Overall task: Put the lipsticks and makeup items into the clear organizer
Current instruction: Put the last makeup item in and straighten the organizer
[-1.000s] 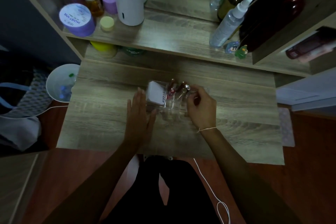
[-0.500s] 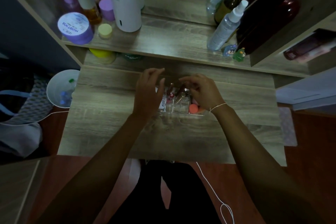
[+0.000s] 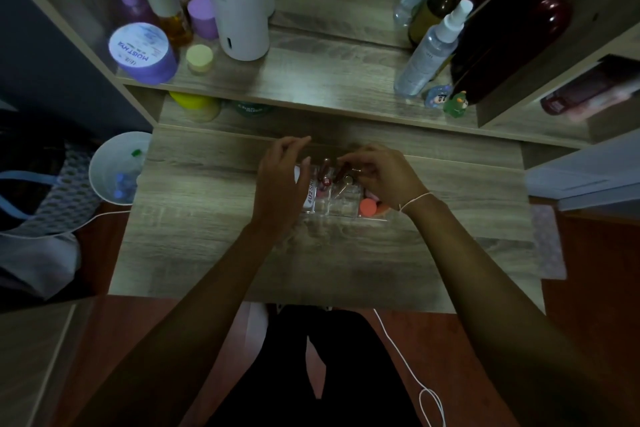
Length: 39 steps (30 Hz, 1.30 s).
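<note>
The clear organizer (image 3: pixel 341 210) stands in the middle of the wooden desk (image 3: pixel 207 253). In it are dark red lipsticks (image 3: pixel 325 172), a white box with lettering (image 3: pixel 309 198) and an orange round item (image 3: pixel 367 207). My left hand (image 3: pixel 280 184) hovers over the organizer's left side, fingers spread and curled, holding nothing I can see. My right hand (image 3: pixel 381 173) is over the right side, fingertips pinched at a dark lipstick (image 3: pixel 341 174) standing in a compartment. Part of the organizer is hidden under both hands.
A raised shelf (image 3: pixel 311 80) behind holds a purple jar (image 3: pixel 143 52), a white cylinder device (image 3: pixel 237 0), spray bottles (image 3: pixel 429 52) and small figurines (image 3: pixel 455 104). A white bin (image 3: pixel 114 166) stands left of the desk. A white cord (image 3: pixel 408 367) hangs near my lap.
Both hands rose from the organizer's sides to its top. The organizer sits a little farther back, and the orange item now shows at its right end.
</note>
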Each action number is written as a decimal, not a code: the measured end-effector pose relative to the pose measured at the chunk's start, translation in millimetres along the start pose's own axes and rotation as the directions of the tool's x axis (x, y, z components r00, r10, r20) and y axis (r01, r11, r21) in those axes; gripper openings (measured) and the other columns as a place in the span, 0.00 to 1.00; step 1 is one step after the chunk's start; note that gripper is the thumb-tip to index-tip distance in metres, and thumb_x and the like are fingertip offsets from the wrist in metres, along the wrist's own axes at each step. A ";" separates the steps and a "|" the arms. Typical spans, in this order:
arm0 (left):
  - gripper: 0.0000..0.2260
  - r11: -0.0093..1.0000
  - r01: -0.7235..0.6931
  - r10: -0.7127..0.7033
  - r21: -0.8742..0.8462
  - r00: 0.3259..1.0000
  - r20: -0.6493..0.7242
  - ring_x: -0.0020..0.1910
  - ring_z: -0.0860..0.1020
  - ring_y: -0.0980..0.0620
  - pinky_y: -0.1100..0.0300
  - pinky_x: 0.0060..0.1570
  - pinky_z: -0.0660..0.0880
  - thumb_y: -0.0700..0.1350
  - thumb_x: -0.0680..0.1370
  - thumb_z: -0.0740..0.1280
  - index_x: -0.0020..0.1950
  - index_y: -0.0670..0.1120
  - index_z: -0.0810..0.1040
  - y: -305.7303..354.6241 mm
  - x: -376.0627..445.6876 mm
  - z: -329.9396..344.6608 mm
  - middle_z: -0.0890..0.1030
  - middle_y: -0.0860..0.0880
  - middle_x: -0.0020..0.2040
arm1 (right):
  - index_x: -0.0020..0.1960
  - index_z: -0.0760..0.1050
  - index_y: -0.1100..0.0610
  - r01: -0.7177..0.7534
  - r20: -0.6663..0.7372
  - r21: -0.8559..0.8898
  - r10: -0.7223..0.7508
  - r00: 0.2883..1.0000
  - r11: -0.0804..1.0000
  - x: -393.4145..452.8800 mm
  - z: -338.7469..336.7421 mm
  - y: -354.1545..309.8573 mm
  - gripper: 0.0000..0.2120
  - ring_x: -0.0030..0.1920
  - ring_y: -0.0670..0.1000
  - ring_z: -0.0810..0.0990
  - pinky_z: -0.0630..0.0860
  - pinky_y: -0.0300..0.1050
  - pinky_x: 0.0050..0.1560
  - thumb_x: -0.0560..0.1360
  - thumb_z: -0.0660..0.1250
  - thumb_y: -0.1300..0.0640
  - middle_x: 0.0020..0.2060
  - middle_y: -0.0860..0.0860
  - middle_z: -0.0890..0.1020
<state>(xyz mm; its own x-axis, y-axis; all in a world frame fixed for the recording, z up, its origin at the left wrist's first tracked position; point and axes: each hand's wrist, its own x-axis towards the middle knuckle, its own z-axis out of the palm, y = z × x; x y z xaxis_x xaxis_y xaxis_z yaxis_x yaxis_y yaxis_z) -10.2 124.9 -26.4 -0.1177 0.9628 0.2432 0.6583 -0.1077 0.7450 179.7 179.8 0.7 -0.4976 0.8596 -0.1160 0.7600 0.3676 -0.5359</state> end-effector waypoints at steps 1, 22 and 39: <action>0.14 1.000 -0.002 0.002 0.000 1.000 0.000 0.56 0.76 0.43 0.45 0.55 0.76 0.35 0.77 0.65 0.63 0.37 0.74 0.2 0.0 -0.6 0.77 0.37 0.59 | 0.59 0.79 0.53 0.001 -0.003 -0.003 -0.001 1.000 1.000 0.9 0.9 0.9 0.18 0.49 0.52 0.79 0.75 0.43 0.51 0.71 0.70 0.66 0.52 0.56 0.81; 0.16 1.000 -0.004 0.003 0.020 0.996 0.090 0.60 0.75 0.41 0.49 0.61 0.70 0.35 0.76 0.66 0.64 0.38 0.73 -2.7 -4.8 3.6 0.77 0.37 0.61 | 0.58 0.79 0.55 -0.025 -0.025 0.027 0.026 0.999 0.999 7.6 6.5 3.1 0.16 0.48 0.52 0.82 0.77 0.44 0.52 0.72 0.70 0.64 0.49 0.55 0.85; 0.25 0.985 0.071 -0.102 0.157 0.975 0.200 0.77 0.50 0.44 0.42 0.74 0.50 0.43 0.79 0.53 0.75 0.39 0.54 -57.0 -58.8 -6.3 0.54 0.38 0.77 | 0.65 0.72 0.55 -0.278 -0.360 0.132 0.307 0.881 0.952 -80.8 37.7 52.7 0.16 0.60 0.55 0.77 0.70 0.46 0.59 0.79 0.61 0.61 0.60 0.56 0.79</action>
<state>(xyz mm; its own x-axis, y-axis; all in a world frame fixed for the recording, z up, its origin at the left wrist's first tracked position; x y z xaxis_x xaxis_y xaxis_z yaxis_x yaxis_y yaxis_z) -45.4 72.8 -79.2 -0.0335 0.9988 0.0369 0.7569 0.0013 0.6535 244.2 116.4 -49.6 -0.0547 0.9979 0.0342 0.8061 0.0644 -0.5883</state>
